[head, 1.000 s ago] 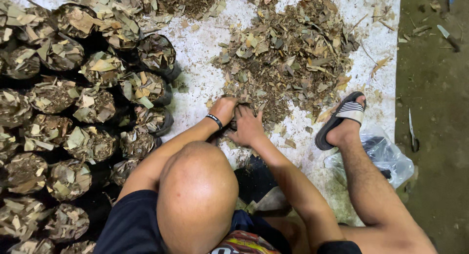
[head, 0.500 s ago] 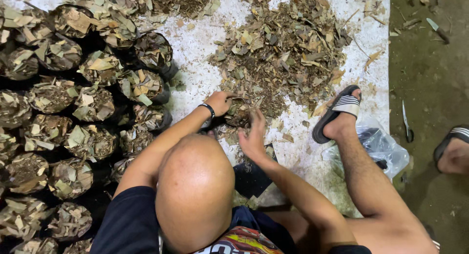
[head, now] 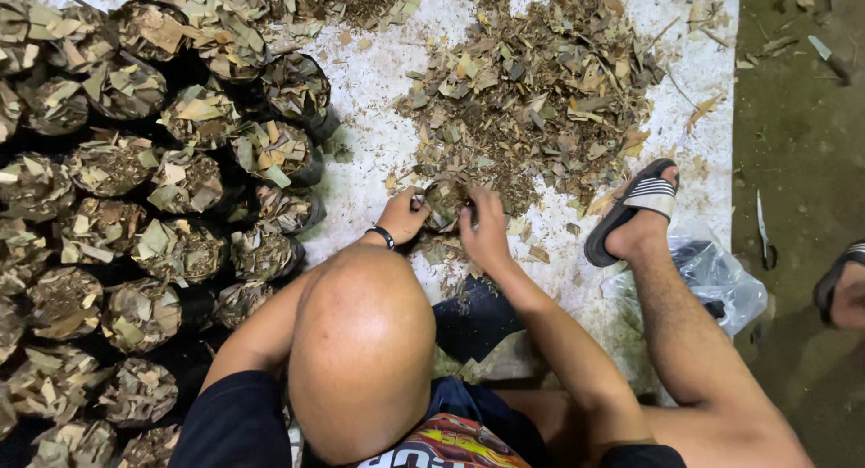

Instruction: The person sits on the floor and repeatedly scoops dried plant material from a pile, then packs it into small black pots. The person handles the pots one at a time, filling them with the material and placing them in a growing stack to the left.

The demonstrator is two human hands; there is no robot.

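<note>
Seen from above my head, both arms reach forward to the near edge of a pile of dry leaf litter (head: 532, 90). My left hand (head: 403, 218), with a dark wristband, grips the left side of a small black bag (head: 443, 205) stuffed with leaf pieces. My right hand (head: 487, 229) is cupped against the bag's right side, fingers over its rim. The bag stands on a white sheet (head: 369, 81).
Several filled black bags (head: 180, 180) stand in tight rows at the left. My right foot in a striped sandal (head: 631, 211) rests on the sheet beside a clear plastic bag (head: 716, 274). Another person's sandalled foot (head: 842, 288) is on the dirt floor at the right edge.
My right hand, drawn back towards me half a second ago, has come forward onto the bag. The left hand stayed at the bag. Another foot came into view at the right.
</note>
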